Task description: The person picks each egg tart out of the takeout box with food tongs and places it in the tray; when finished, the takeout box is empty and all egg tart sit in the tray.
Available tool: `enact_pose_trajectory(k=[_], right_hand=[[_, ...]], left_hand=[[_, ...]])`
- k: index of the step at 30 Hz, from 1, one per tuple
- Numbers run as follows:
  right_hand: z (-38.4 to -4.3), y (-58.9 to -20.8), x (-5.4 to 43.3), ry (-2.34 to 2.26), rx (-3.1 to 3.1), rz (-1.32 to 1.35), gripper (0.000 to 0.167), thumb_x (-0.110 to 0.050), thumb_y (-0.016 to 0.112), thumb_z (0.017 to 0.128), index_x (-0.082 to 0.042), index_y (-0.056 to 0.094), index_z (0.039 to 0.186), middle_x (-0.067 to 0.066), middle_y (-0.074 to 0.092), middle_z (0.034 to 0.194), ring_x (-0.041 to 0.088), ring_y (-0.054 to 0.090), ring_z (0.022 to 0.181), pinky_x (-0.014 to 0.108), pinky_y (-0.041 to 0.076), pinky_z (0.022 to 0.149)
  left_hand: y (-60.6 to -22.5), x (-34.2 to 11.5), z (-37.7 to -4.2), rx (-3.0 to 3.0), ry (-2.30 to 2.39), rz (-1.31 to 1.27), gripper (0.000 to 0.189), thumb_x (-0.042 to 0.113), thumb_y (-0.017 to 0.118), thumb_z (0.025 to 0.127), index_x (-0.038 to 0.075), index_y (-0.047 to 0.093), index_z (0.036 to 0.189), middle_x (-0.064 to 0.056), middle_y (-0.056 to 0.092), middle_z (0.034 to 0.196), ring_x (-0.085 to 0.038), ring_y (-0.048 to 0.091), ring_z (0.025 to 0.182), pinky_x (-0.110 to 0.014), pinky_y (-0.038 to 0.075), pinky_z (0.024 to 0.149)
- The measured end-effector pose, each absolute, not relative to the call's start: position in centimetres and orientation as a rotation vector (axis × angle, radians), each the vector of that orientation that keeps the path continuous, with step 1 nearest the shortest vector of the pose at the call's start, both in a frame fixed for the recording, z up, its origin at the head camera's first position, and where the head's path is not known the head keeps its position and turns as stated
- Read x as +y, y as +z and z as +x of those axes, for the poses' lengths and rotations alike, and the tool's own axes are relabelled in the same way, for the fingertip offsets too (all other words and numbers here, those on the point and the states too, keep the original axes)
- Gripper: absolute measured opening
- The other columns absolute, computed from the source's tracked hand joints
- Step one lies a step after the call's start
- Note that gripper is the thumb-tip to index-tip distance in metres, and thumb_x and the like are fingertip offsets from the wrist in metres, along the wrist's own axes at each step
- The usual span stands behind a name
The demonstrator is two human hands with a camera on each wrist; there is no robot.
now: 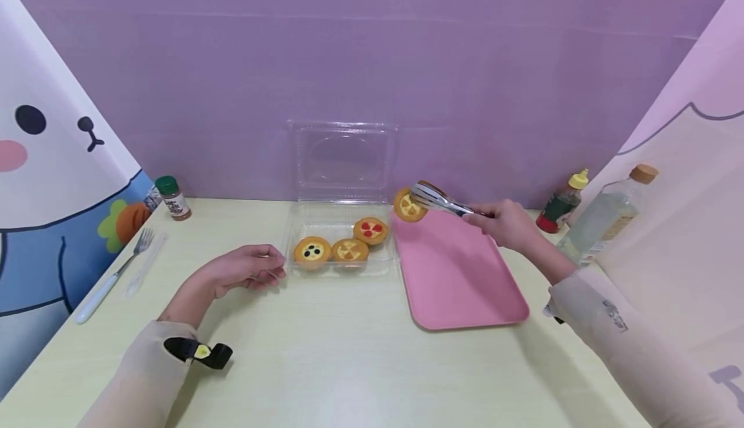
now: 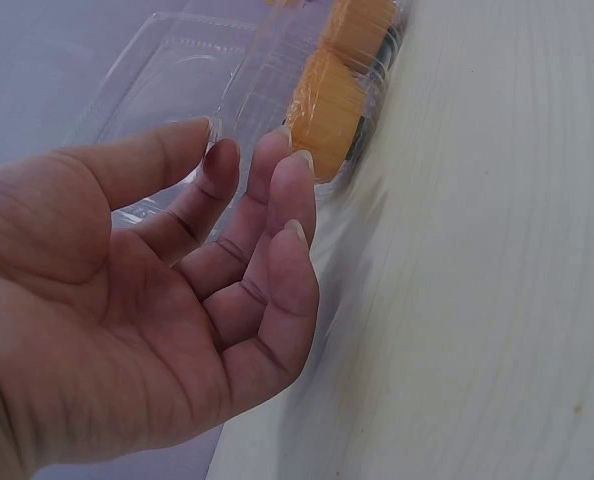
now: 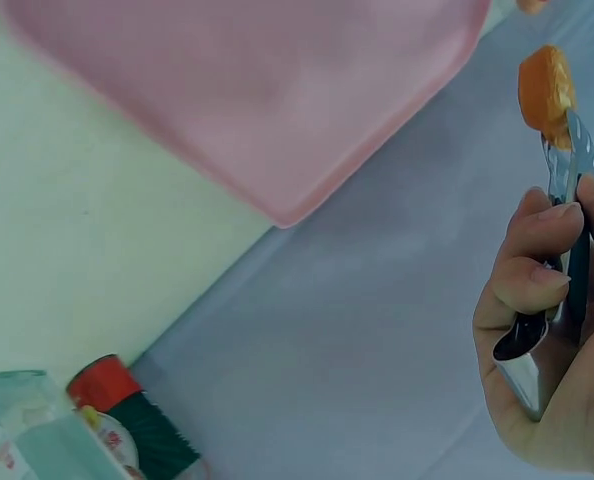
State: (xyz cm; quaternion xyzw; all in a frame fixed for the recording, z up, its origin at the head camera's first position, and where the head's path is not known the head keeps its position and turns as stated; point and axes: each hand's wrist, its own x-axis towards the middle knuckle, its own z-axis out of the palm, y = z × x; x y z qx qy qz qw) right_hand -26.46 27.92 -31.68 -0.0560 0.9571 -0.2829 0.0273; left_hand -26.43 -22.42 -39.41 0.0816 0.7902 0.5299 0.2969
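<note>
My right hand (image 1: 502, 224) grips metal food tongs (image 1: 443, 202), whose tips hold a small tart (image 1: 402, 208) with a pale wedge-patterned top. The tart is raised above the far left corner of a pink tray (image 1: 459, 273). Beside the tray, a clear plastic container (image 1: 380, 268) stands with its lid (image 1: 349, 163) upright behind. Three tarts sit in it: one dark-dotted (image 1: 312, 251), one wedge-patterned (image 1: 350, 254), one red-topped (image 1: 371, 230). At the container's left edge, my left hand (image 2: 167, 280) pinches the rim between thumb and index finger; its other fingers are loosely bent.
On the left lie a fork (image 1: 116, 276) and a clear thin utensil (image 1: 146, 265), with a green-capped jar (image 1: 173, 199) behind. At right stand a yellow-topped sauce bottle (image 1: 562, 202) and a tall clear bottle (image 1: 607, 215). A purple backdrop (image 1: 372, 60) rises at the table's back.
</note>
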Motion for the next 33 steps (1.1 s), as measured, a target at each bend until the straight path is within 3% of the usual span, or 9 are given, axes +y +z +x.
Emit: enact_pose_trajectory(k=[9, 17, 33], right_hand=[[-26.5, -32.7, 29.1, -0.865, 2.94, -0.148, 0.044, -0.037, 0.062, 0.1, -0.015, 0.062, 0.138, 0.002, 0.055, 0.064, 0.016, 0.046, 0.049, 0.03, 0.04, 0.047], [-26.7, -33.8, 29.2, -0.855, 2.928, -0.099, 0.05, -0.04, 0.063, 0.098, -0.009, 0.061, 0.137, 0.004, 0.058, 0.073, 0.016, 0.048, 0.057, 0.03, 0.04, 0.051], [-27.0, -35.2, 28.9, -0.89, 2.894, -0.105, 0.041, -0.035, 0.064, 0.099, -0.008, 0.067, 0.13, 0.006, 0.057, 0.07, 0.014, 0.046, 0.051, 0.029, 0.04, 0.048]], left_hand=[[-39.5, -22.5, -26.5, 2.096, 1.42, 0.227, 0.03, 0.028, 0.054, 0.104, -0.001, 0.055, 0.116, -0.003, 0.068, 0.103, -0.018, 0.064, 0.093, -0.033, 0.052, 0.081], [-39.6, -22.5, -26.5, 2.101, 1.415, 0.225, 0.029, 0.028, 0.054, 0.104, 0.002, 0.056, 0.114, -0.004, 0.068, 0.105, -0.019, 0.064, 0.094, -0.033, 0.051, 0.08], [-39.6, -22.5, -26.5, 2.097, 1.419, 0.223, 0.028, 0.029, 0.054, 0.104, 0.002, 0.057, 0.113, -0.005, 0.068, 0.105, -0.018, 0.064, 0.093, -0.033, 0.051, 0.08]])
